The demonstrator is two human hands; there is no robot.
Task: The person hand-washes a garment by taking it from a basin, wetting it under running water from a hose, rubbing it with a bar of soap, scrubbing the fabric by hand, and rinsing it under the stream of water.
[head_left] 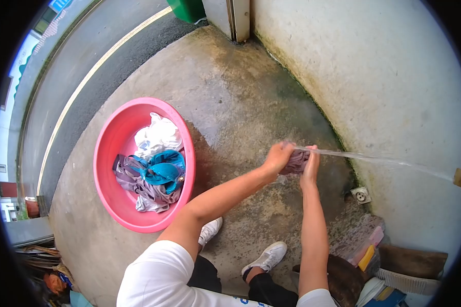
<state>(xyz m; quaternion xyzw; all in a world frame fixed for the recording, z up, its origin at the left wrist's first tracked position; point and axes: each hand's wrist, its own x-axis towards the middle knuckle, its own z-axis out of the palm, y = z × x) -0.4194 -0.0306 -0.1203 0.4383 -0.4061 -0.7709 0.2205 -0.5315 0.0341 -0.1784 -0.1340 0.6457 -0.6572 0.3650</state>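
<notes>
My left hand (278,157) and my right hand (311,166) hold a small mauve cloth (295,162) between them, with the fingers of both closed on it. A thin stream of water (384,160) runs from the right edge of the view to the cloth and my hands. To the left, a pink basin (102,169) stands on the concrete and holds a white cloth (159,136), a blue cloth (164,169) and mauve-grey cloth (151,195).
A pale wall (384,77) runs along the right, with a floor drain (361,195) at its foot. Brushes and a yellow item (367,258) lie at the lower right. Two white shoes (269,256) stand below my arms. A green bin (187,9) is at the top.
</notes>
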